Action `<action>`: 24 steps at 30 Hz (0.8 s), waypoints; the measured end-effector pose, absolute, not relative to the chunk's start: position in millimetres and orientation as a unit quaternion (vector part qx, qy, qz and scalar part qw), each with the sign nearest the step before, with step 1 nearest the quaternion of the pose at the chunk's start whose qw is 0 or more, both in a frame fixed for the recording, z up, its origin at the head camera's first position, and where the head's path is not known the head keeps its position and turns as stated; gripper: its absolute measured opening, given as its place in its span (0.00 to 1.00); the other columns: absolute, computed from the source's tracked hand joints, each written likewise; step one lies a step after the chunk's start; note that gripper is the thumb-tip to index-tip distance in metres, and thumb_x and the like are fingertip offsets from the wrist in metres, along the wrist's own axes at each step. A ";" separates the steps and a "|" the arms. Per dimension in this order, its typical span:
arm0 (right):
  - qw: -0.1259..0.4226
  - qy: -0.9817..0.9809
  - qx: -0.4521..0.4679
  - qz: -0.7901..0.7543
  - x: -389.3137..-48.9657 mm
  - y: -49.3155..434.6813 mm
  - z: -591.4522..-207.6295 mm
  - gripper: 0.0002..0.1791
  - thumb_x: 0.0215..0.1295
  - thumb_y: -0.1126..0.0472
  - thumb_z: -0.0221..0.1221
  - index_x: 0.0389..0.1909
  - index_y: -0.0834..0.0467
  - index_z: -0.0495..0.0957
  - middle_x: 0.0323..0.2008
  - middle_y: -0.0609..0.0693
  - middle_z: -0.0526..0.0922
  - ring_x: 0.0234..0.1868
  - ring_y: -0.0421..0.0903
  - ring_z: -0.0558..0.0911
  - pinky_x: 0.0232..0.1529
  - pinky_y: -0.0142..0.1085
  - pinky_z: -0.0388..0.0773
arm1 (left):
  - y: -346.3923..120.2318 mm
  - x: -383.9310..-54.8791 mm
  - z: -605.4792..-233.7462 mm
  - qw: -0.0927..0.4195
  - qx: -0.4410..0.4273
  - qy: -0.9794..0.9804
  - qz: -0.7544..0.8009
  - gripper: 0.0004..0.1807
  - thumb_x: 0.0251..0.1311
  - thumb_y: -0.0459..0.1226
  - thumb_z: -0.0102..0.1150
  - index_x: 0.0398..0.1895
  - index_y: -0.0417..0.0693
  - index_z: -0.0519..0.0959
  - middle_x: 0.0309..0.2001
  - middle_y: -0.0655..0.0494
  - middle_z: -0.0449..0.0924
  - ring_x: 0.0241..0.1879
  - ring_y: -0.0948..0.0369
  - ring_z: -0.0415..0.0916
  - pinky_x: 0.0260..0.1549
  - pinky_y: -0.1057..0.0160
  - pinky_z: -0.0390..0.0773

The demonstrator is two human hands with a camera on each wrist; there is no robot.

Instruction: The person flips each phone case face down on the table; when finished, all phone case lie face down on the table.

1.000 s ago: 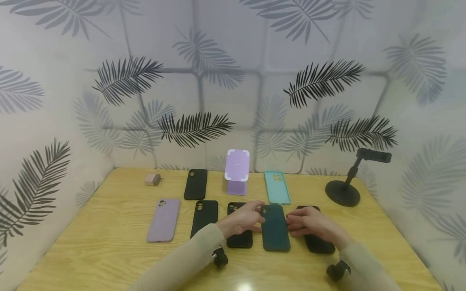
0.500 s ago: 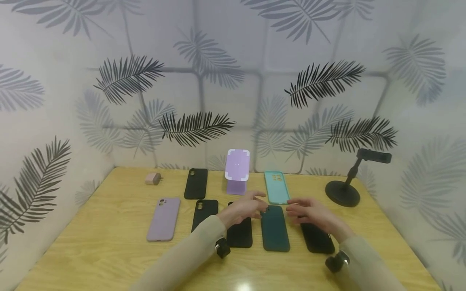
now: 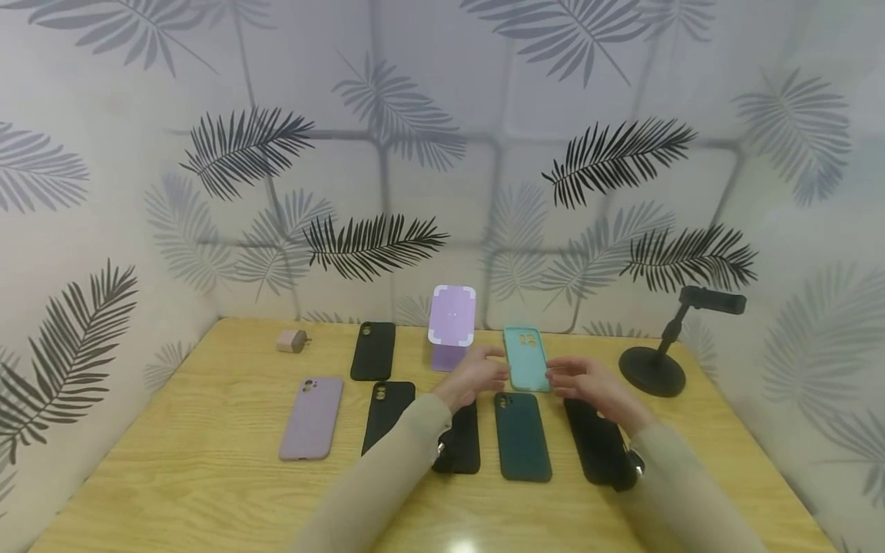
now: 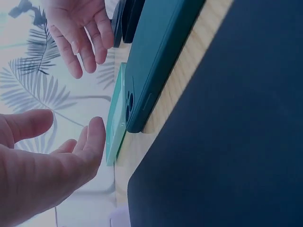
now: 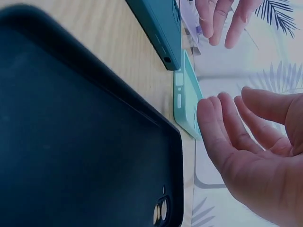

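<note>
Hovering on either side of the mint phone case (image 3: 528, 365), the two hands face each other across it; the left hand (image 3: 475, 376) has its fingers slightly bent, with the thumb apart from them in the left wrist view and nothing held; the right hand (image 3: 593, 384) likewise curves its fingers loosely, the thumb standing apart, and holds nothing; the fingertips of both come very near the case's long edges, though I cannot tell whether any touch it.

The mint case lies hollow side up towards the back of the wooden table (image 3: 193, 484), its camera opening at the far end; the teal phone case (image 3: 523, 442) lies just in front of it, back up; one black phone case (image 3: 596, 449) is right of the teal one, partly covered by the right hand and wrist; another dark case (image 3: 465, 438) is left of it, partly behind the left arm.

Behind the left hand rises a lilac stand (image 3: 452, 316); a black phone holder (image 3: 653, 371) with a round base is at the right; further left lie a lilac phone case (image 3: 311, 418) and a pinkish plug (image 3: 293, 340); beige sleeves (image 3: 376, 476) cover both arms.
</note>
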State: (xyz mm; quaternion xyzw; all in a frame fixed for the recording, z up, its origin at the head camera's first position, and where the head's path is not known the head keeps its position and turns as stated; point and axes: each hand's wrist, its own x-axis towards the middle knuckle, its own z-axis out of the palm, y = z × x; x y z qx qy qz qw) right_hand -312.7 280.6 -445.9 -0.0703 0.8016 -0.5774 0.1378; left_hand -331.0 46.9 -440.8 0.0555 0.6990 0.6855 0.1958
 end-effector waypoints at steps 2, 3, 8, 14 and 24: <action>0.130 0.806 -0.067 -0.573 -316.5 280.7 -445.8 0.25 0.71 0.69 0.52 0.66 0.75 0.63 0.64 0.74 0.68 0.61 0.56 0.76 0.58 0.41 0.80 | 49.5 -334.5 -442.9 0.195 0.046 0.695 0.690 0.28 0.64 0.27 0.53 0.68 0.31 0.64 0.57 0.33 0.74 0.53 0.45 0.78 0.56 0.52 0.80; 0.127 0.809 -0.066 -0.570 -318.0 280.8 -445.7 0.25 0.71 0.70 0.51 0.66 0.75 0.63 0.64 0.74 0.68 0.62 0.57 0.75 0.59 0.42 0.79 | 50.6 -336.1 -444.1 0.194 0.042 0.694 0.692 0.28 0.64 0.26 0.53 0.68 0.31 0.64 0.57 0.33 0.74 0.53 0.46 0.78 0.56 0.52 0.80; 0.120 0.826 -0.062 -0.548 -323.3 280.6 -445.6 0.25 0.71 0.69 0.51 0.66 0.75 0.63 0.65 0.73 0.67 0.64 0.61 0.72 0.62 0.45 0.77 | 54.8 -342.5 -449.0 0.194 0.022 0.691 0.696 0.28 0.63 0.25 0.53 0.67 0.32 0.65 0.54 0.35 0.76 0.49 0.49 0.79 0.56 0.53 0.80; 0.125 0.844 -0.067 -0.517 -325.7 282.1 -447.1 0.25 0.71 0.68 0.51 0.66 0.75 0.63 0.65 0.73 0.67 0.62 0.62 0.75 0.60 0.48 0.78 | 58.9 -345.5 -454.4 0.195 0.000 0.708 0.678 0.28 0.61 0.25 0.52 0.67 0.34 0.67 0.41 0.47 0.78 0.39 0.57 0.78 0.50 0.58 0.83; 0.138 0.843 -0.057 -0.517 -330.5 278.5 -450.7 0.24 0.71 0.68 0.52 0.64 0.76 0.65 0.64 0.72 0.69 0.60 0.55 0.76 0.58 0.42 0.79 | 65.3 -344.7 -455.3 0.186 -0.017 0.698 0.691 0.29 0.62 0.24 0.50 0.69 0.33 0.65 0.55 0.40 0.76 0.46 0.54 0.79 0.51 0.58 0.82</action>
